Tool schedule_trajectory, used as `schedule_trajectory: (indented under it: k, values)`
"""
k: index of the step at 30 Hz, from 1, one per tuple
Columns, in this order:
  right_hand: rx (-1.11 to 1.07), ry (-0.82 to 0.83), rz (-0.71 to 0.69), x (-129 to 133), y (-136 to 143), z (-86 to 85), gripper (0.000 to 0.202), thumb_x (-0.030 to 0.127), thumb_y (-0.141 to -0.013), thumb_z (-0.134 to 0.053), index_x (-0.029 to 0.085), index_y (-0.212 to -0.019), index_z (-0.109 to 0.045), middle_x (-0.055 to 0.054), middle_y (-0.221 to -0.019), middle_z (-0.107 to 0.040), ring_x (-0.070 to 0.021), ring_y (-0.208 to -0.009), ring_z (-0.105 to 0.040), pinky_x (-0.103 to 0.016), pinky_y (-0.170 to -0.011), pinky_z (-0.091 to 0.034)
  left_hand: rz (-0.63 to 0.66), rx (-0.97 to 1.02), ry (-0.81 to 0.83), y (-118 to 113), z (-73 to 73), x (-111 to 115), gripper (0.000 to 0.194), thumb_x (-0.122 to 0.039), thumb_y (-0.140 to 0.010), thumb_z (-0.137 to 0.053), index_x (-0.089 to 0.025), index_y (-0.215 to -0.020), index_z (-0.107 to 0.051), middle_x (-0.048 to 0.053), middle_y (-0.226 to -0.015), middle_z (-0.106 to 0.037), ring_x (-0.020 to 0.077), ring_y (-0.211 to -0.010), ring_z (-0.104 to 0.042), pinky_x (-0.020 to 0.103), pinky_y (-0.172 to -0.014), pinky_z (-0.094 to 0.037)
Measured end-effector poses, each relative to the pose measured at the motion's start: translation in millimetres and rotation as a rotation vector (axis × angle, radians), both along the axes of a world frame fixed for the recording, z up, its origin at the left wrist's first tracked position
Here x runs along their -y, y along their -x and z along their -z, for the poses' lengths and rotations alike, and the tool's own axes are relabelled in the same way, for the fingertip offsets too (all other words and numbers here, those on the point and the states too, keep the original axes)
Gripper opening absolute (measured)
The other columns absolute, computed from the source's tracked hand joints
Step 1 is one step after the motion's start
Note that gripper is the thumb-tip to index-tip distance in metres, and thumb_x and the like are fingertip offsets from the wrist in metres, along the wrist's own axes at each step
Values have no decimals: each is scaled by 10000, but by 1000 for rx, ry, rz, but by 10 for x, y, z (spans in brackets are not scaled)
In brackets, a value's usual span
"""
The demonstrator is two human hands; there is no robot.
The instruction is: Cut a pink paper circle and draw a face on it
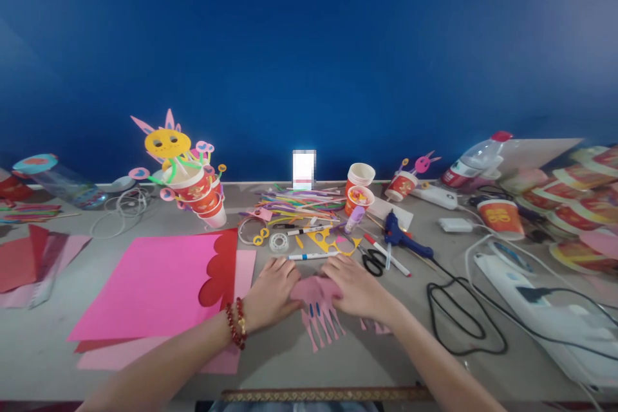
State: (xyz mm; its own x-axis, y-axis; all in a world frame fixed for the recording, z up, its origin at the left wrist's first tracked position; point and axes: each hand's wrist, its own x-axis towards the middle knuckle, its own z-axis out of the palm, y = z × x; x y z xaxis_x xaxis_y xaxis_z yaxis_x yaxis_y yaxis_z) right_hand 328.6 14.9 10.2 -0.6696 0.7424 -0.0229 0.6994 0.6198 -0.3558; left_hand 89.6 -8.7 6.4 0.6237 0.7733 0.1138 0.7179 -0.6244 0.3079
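Note:
A pink paper cutout with a rounded top and several narrow strips along its lower edge lies between my hands on the grey table. My left hand, with red bead bracelets at the wrist, grips its left side. On the opposite side my right hand pinches it, fingers curled at the upper edge. Dark blue shapes show on some strips. A second fringed pink piece lies partly hidden under my right forearm. Just beyond my fingers are a blue-banded marker and black-handled scissors.
Pink paper sheets are stacked at left. Behind stand a paper-cup figure, pipe cleaners and cups. To the right are a blue glue gun, its looping black cord, a power strip and a bottle.

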Motion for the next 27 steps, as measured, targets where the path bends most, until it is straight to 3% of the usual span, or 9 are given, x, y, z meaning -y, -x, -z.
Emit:
schedule_trajectory:
  k: [3,6,9,12,14,16,20,22,27]
  values:
    - [-26,-16,-2,22,72,-65,171,149,-746,-600,193,-912,-598,-69,-999,-609,-244,-1009,-538,-357,-910,-414,-19,48,14,-18,17,-8,260,-360,-864,-654,-166,-1014,-568,82,-1012,-615,269,-984,-547,400,-863,-413]
    - [-83,17,3,101,111,-165,99,148,-800,-588,207,-879,-598,-46,-943,-630,-213,-933,-572,-309,-820,-435,52,84,41,-47,-17,-21,111,-279,-945,-537,-193,-983,-596,38,-925,-658,206,-891,-600,318,-804,-436]
    - [-226,49,-4,120,-18,-257,120,229,-845,-610,232,-965,-615,-41,-969,-666,-210,-945,-599,-304,-845,-439,137,73,33,-44,-101,-8,200,-223,-979,-438,-199,-890,-615,28,-820,-659,185,-794,-605,295,-740,-431]
    - [-329,-67,246,17,-329,-242,155,317,-938,-502,232,-1019,-605,-69,-1031,-683,-217,-948,-615,-307,-824,-454,267,40,-99,32,-180,18,227,-188,-964,-389,-186,-885,-603,63,-824,-652,204,-769,-580,330,-709,-414]
    - [-169,-209,417,-74,-544,-156,192,317,-955,-462,205,-985,-616,-94,-995,-692,-251,-952,-606,-340,-822,-441,352,78,-177,111,-193,28,220,-166,-941,-371,-183,-922,-590,77,-850,-657,200,-753,-569,334,-691,-410]
    - [74,-276,477,-133,-687,-47,171,278,-922,-492,188,-928,-638,-112,-936,-699,-277,-905,-604,-367,-800,-429,360,169,-182,185,-171,26,218,-142,-919,-367,-184,-962,-577,80,-863,-661,194,-754,-572,328,-692,-414]
    - [313,-309,450,-103,-713,63,150,138,-833,-519,193,-892,-645,-107,-916,-699,-274,-895,-591,-367,-801,-407,167,437,60,254,-87,-11,168,-170,-911,-424,-199,-941,-586,53,-812,-646,183,-751,-573,301,-702,-414]
    - [339,-310,440,-44,-670,41,156,116,-806,-529,195,-890,-633,-102,-916,-695,-279,-921,-586,-368,-811,-401,38,561,202,257,-47,-44,148,-230,-930,-450,-204,-900,-593,33,-771,-624,168,-716,-560,279,-679,-408]
    - [414,-280,423,114,-641,-55,144,84,-771,-546,198,-839,-602,-98,-865,-702,-276,-893,-613,-355,-776,-407,-209,743,370,274,83,-138,266,-379,-982,-406,-187,-860,-545,-8,-675,-550,127,-578,-523,230,-553,-404]
